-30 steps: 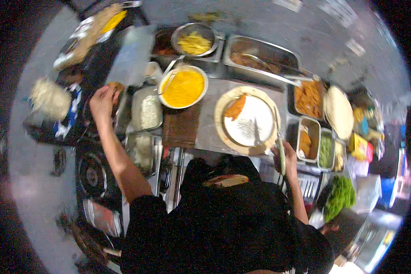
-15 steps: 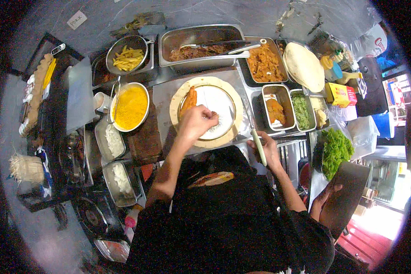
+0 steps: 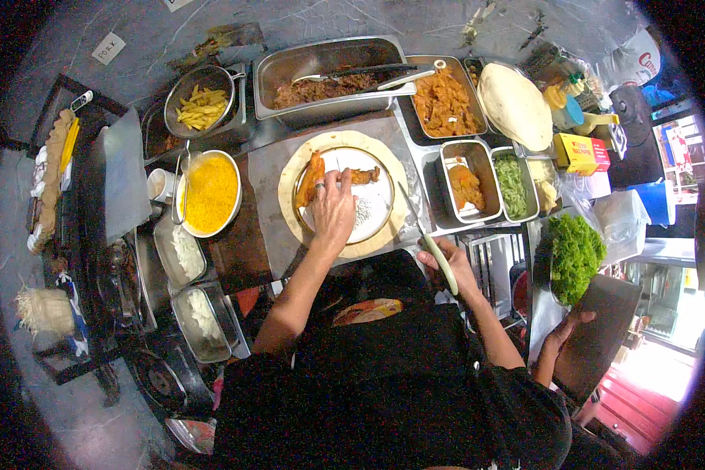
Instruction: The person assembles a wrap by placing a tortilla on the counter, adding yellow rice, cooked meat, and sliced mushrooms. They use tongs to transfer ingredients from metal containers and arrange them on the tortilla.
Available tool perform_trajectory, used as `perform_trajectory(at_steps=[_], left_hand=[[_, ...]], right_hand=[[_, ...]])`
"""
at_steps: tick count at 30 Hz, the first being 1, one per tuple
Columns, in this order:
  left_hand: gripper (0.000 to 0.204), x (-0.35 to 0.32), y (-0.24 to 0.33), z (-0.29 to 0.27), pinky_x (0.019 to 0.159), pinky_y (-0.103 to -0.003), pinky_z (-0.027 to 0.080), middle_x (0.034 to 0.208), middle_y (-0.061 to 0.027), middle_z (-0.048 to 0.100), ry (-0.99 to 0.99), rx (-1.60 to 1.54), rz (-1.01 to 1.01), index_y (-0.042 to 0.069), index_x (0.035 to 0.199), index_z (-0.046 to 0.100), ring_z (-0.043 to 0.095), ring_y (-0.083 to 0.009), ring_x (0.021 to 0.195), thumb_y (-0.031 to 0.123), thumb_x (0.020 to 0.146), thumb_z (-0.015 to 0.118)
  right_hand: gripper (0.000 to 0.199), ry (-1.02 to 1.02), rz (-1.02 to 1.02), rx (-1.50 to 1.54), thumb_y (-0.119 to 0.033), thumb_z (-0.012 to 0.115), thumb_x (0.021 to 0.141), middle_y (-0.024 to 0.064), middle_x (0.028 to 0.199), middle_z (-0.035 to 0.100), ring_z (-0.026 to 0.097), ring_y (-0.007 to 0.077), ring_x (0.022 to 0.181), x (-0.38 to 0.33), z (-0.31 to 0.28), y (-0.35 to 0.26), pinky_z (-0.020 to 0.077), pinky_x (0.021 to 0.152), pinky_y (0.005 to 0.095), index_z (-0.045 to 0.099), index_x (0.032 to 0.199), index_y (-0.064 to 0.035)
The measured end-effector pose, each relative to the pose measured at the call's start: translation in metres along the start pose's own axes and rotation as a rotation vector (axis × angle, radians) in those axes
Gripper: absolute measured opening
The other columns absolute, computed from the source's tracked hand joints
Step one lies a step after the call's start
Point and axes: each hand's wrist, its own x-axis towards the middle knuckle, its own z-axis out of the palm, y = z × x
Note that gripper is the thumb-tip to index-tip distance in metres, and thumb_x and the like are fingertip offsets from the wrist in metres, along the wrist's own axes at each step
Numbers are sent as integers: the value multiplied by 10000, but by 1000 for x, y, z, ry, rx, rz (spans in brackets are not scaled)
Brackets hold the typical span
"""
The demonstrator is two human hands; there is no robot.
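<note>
A white round plate (image 3: 376, 207) with a gold-brown rim sits on a wider cream-coloured disc (image 3: 399, 168), over a sheet of paper (image 3: 270, 211). Orange-brown cooked food lies on the plate: one strip (image 3: 311, 176) along its left side and a darker strip (image 3: 365, 176) across the upper part. My left hand (image 3: 335, 211) reaches over the plate, its fingers bent onto the darker strip's left end; the fingertips are partly hidden. My right hand (image 3: 453, 265), closed, grips the pale green handle of a knife (image 3: 440, 262), its thin metal blade slanting up beside the plate's right edge.
Behind the plate are a pan of shredded meat (image 3: 345, 88) with tongs and a tray of orange meat (image 3: 444, 102). Yellow shreds (image 3: 210, 192) fill a bowl at left; flatbreads (image 3: 513, 106) and lettuce (image 3: 576, 254) are right. Another person's hand (image 3: 576, 323) holds a brown board (image 3: 603, 325).
My left hand has moved left and slightly up across the plate, and the darker strip now shows there. My right hand still holds the knife. The whole view has shifted slightly.
</note>
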Motion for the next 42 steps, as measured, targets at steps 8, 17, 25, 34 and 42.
perform_trajectory(at_steps=[8,17,25,34,42], left_hand=[[331,9,-16,30,853,-429,470,1112,-126,568,22,64,9,53,1073,619,528,-316,1055,158,775,715],[329,-2,-14,23,872,-441,447,1039,-134,596,-18,-71,-81,69,1066,607,555,-331,1010,161,770,717],[325,-7,-15,25,876,-440,443,1038,-153,581,29,-104,-42,61,1101,586,549,-330,1009,127,798,679],[374,-10,-13,21,860,-457,451,1050,-159,582,70,-262,-28,58,1118,562,569,-351,984,28,763,678],[371,-8,-16,28,868,-435,452,1063,-163,547,55,-306,-45,40,1123,553,551,-339,1011,8,771,666]], right_hand=[[696,-243,9,-111,-586,616,851,43,836,614,581,122,714,10,12,-21,477,615,252,551,1199,13],[741,-284,169,-151,-645,547,855,80,691,580,575,144,487,31,31,-49,469,413,268,519,1188,16],[847,-303,133,-161,-676,619,783,79,712,578,560,130,459,42,30,-43,477,374,256,543,1141,88],[831,-277,153,-232,-653,667,762,49,672,559,548,122,449,52,32,-51,460,365,240,560,1127,85],[699,-270,79,-174,-586,661,808,50,634,548,540,133,404,59,34,-44,449,326,261,580,1054,63]])
